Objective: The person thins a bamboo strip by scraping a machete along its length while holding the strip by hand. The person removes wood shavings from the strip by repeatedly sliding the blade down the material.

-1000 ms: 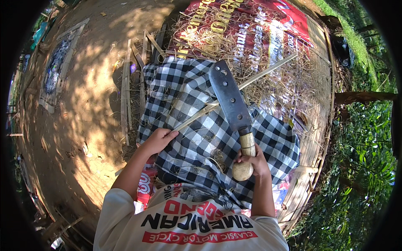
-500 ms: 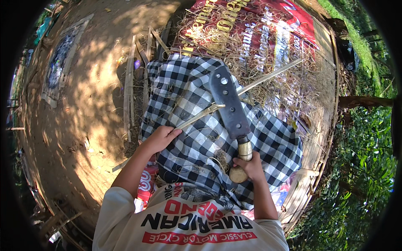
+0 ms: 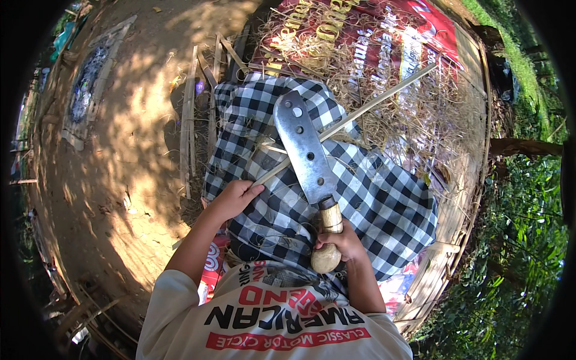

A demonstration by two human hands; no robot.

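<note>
My left hand [image 3: 238,196] is closed on the near end of a long, pale bamboo strip [image 3: 381,108]. The strip slants up to the far right across my lap and passes behind the blade of a broad knife. My right hand [image 3: 341,239] grips that knife [image 3: 305,150] by its rounded wooden handle. The grey blade has a row of holes and points away from me, tilted left. Just left of the blade, a short pale sliver [image 3: 275,147] sticks out. Under all this, a black-and-white checked cloth [image 3: 384,210] covers my lap.
Curly shavings [image 3: 414,144] lie thickly over a red printed banner [image 3: 441,33] on the bamboo platform [image 3: 474,126]. Several bamboo slats [image 3: 189,126] stand beside the cloth on the left. Bare earth [image 3: 141,150] lies farther left, with green plants [image 3: 516,222] at the right.
The knife and my right hand have moved left and slightly toward me; the blade has turned and now catches light. The sliver's tip has shifted left. My left hand has barely moved.
</note>
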